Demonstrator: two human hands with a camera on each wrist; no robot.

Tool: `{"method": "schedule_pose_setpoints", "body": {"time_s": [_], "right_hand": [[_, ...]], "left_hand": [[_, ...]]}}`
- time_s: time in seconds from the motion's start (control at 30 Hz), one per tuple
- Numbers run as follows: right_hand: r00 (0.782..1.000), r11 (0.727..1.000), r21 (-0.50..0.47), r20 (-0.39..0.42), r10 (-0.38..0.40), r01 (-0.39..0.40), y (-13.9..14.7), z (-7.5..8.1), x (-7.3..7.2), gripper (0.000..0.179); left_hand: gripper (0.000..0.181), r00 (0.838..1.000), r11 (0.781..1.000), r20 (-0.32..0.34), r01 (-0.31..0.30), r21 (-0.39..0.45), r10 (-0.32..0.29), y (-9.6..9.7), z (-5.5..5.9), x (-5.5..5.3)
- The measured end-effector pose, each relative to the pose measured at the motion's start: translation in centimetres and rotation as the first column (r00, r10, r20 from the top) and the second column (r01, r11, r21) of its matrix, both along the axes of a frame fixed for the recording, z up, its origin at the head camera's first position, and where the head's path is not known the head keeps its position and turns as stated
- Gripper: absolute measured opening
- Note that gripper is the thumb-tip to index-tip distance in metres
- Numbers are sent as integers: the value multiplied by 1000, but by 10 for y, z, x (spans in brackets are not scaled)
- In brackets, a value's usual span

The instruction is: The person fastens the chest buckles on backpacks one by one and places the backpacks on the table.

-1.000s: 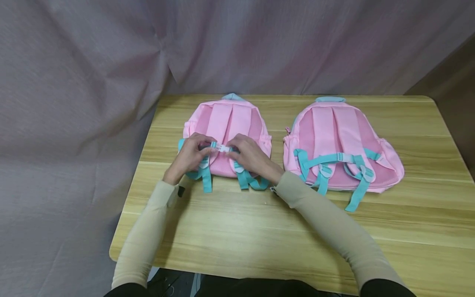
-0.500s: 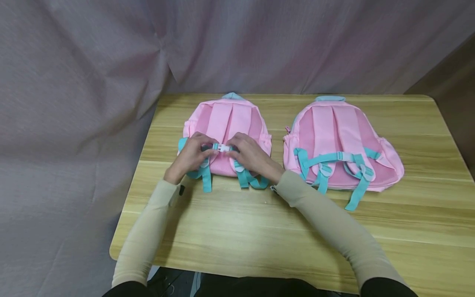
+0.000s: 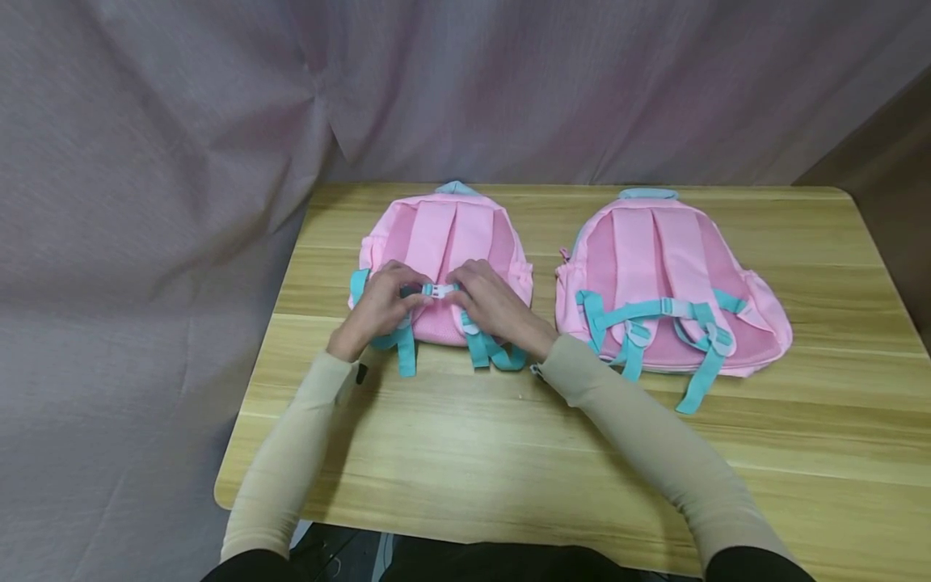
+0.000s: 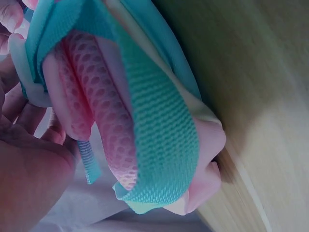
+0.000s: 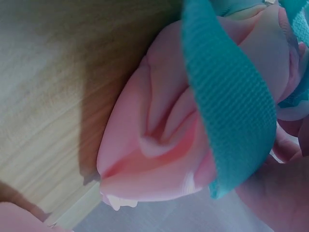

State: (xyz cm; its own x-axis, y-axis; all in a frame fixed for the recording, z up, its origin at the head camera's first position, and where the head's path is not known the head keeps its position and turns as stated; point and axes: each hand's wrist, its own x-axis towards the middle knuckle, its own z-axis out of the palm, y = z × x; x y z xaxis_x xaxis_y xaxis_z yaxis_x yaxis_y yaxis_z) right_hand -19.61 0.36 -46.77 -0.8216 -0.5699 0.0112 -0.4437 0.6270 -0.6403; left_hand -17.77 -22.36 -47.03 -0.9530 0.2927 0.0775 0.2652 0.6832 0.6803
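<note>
A white side-release buckle (image 3: 439,291) on turquoise webbing lies across the straps of the left pink backpack (image 3: 436,326). My left hand (image 3: 381,304) pinches the buckle's left end between thumb and fingers. At its right end, my right hand (image 3: 489,297) pinches the other half. The two halves meet, though whether they are fully joined I cannot tell. In the left wrist view, turquoise webbing (image 4: 164,130) loops past the padded pink strap and the left hand (image 4: 34,164). The right wrist view shows the right hand (image 5: 282,186) behind another turquoise strap (image 5: 231,106).
Right of the hands lies a second pink backpack (image 3: 676,250), its turquoise chest strap (image 3: 640,311) buckled across the front. Both bags lie on a wooden table (image 3: 465,461). A grey curtain (image 3: 465,89) hangs behind the table and down its left side.
My left hand has shifted slightly right. The clear gap seen at the buckle's left side one second ago has narrowed, the halves coming closer. The right hand has hardly moved.
</note>
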Motion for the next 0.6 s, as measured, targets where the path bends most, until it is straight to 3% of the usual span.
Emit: {"method": "schedule_pose_setpoints", "body": {"time_s": [0.6], "right_hand": [[994,998,43,-98,52,-48,2,-1,1,32]], "left_hand": [[28,999,998,-30,-47,-47,45,6,1,2]]}}
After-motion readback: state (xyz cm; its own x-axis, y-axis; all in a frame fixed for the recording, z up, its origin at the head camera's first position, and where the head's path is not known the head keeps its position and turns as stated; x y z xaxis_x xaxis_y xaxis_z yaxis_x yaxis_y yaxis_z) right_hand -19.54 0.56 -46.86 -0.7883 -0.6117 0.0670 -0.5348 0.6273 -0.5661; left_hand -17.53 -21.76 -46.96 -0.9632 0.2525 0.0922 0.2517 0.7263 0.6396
